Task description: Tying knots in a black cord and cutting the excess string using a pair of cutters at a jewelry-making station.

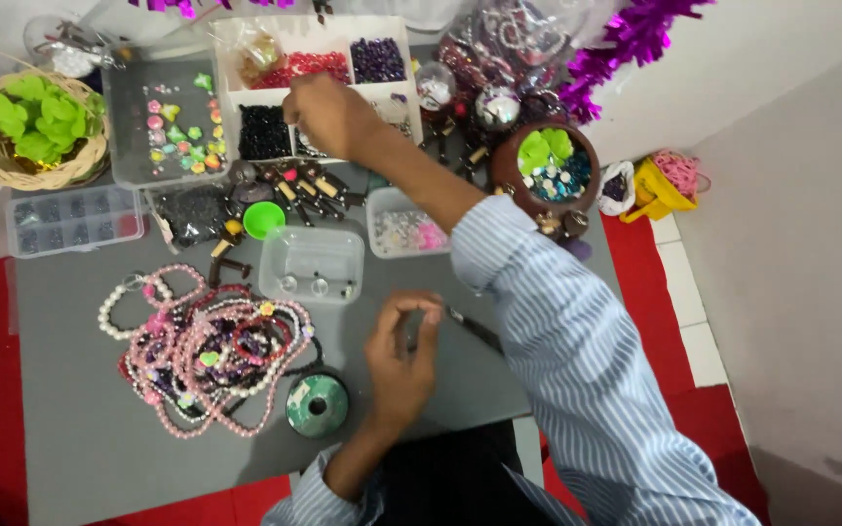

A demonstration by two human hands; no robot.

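That white divided bead tray [314, 88] sits at 12 o'clock, far edge of your grey mat [80, 429]. Your right hand [328, 115] is stretched over it, fingers curled down; can't tell if they're gripping. Left hand [403, 356] is near you, fingertips pinched together, beside the green cord spool [317, 405] at 6.

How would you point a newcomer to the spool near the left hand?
Start at the grey mat and find the heap of pink bead strings. The spool lies at its lower right edge, beside the left hand. It is the only round, shiny green reel there.
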